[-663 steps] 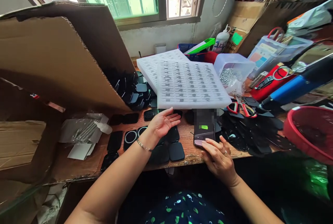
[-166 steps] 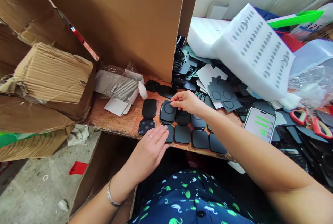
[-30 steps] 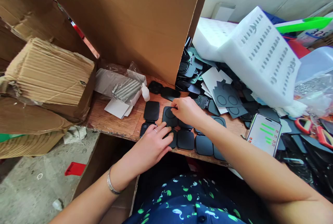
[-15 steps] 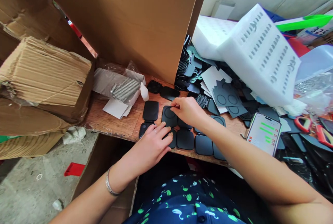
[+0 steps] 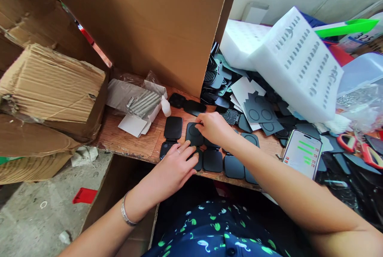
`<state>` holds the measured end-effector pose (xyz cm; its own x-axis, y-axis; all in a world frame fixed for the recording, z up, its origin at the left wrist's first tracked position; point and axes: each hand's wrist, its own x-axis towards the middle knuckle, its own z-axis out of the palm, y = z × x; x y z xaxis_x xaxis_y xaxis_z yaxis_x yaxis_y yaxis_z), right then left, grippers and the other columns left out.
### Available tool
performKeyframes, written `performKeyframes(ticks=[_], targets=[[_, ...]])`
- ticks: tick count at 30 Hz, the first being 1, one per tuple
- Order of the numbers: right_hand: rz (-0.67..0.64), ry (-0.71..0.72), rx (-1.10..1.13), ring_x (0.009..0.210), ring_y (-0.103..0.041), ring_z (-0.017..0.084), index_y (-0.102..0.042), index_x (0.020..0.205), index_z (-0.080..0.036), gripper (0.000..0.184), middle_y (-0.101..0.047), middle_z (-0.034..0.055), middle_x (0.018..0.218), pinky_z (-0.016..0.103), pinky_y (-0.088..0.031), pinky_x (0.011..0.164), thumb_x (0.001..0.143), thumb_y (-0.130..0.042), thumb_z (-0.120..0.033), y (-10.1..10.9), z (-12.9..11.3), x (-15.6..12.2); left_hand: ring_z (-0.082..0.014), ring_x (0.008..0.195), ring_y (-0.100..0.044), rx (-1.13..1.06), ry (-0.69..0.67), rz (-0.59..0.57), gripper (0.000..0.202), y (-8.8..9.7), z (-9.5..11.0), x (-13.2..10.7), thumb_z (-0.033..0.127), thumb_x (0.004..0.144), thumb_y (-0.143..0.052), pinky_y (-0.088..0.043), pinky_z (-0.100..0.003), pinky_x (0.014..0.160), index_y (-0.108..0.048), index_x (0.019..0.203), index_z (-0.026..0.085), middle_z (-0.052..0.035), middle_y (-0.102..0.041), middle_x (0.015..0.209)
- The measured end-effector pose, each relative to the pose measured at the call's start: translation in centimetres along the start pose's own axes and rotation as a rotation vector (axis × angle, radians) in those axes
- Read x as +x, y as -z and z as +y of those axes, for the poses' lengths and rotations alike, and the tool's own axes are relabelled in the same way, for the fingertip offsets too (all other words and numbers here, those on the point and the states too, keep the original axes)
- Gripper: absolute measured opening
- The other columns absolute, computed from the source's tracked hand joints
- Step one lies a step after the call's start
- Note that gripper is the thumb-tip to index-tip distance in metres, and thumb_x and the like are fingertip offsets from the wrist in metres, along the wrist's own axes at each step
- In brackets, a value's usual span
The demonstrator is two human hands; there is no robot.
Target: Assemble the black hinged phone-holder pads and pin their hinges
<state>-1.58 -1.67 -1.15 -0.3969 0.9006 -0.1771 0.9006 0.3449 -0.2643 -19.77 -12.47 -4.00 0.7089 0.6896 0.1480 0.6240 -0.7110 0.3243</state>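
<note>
My left hand [image 5: 178, 163] lies with fingers spread over the lower half of a dark hinged square pad [image 5: 194, 134] marked with a ring. At that pad's upper right edge, my right hand [image 5: 213, 126] is closed in a pinch; whatever its fingertips hold, if anything, is hidden. A similar black pad [image 5: 173, 127] lies unfolded to the left, its lower half partly under my left fingers. More dark square pads [image 5: 212, 160] are lined up to the right along the table's front edge, some behind my right forearm.
A white dropper bottle [image 5: 165, 106] stands beside an open box of metal rods [image 5: 144, 103]. A large cardboard sheet [image 5: 143, 30] rises behind. Rightward are a phone [image 5: 303, 154], ring-marked grey sheets [image 5: 260, 109], piled black parts, a white foam block [image 5: 299, 63] and red-handled scissors [image 5: 347, 142].
Both hands stay in nearly the same place over the ring-marked pad. The view has shifted very slightly.
</note>
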Motion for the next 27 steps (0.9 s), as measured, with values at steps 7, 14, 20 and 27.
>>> performKeyframes(ticks=[7,14,20,27], targets=[[-0.003,0.027,-0.159,0.090,-0.071,0.027,-0.072,0.100,-0.013,0.021,-0.075,0.0151,0.096,0.032,-0.045,0.070,0.096,-0.052,-0.018,0.0,-1.0,-0.4,-0.0377,0.131,-0.055,-0.024,-0.003,-0.001,0.031,-0.1,-0.1,0.0,0.016,0.090,-0.063,-0.048,-0.056,0.106,-0.058,0.121,0.013,-0.0173,-0.063,0.130],[0.153,0.189,-0.362,0.105,-0.061,0.032,-0.074,0.094,-0.012,0.021,-0.071,0.0192,0.104,0.040,-0.045,0.082,0.096,-0.056,-0.022,0.3,-1.8,-1.8,-0.0363,0.131,-0.054,-0.027,0.004,0.008,0.038,-0.1,-0.1,0.1,0.016,0.088,-0.067,-0.047,-0.056,0.106,-0.058,0.126,0.015,-0.0163,-0.063,0.129],[0.230,0.411,-0.298,0.111,-0.063,0.028,-0.055,0.139,-0.004,0.044,-0.064,0.0202,0.132,0.042,-0.046,0.100,0.096,-0.052,-0.013,-1.3,-0.6,-2.9,-0.0377,0.131,-0.056,-0.022,0.002,-0.004,0.037,0.1,0.0,0.2,0.016,0.087,-0.069,-0.049,-0.056,0.104,-0.060,0.123,0.014,-0.0163,-0.065,0.127],[0.233,0.379,-0.013,0.141,-0.049,0.028,-0.054,0.143,-0.007,0.044,-0.049,0.0181,0.153,0.049,-0.037,0.119,0.100,-0.048,-0.014,-5.2,0.6,-4.7,-0.0382,0.130,-0.058,0.031,-0.037,0.041,0.034,-0.6,-0.5,-0.2,0.016,0.090,-0.066,-0.050,-0.058,0.104,-0.061,0.123,0.013,-0.0177,-0.067,0.127]])
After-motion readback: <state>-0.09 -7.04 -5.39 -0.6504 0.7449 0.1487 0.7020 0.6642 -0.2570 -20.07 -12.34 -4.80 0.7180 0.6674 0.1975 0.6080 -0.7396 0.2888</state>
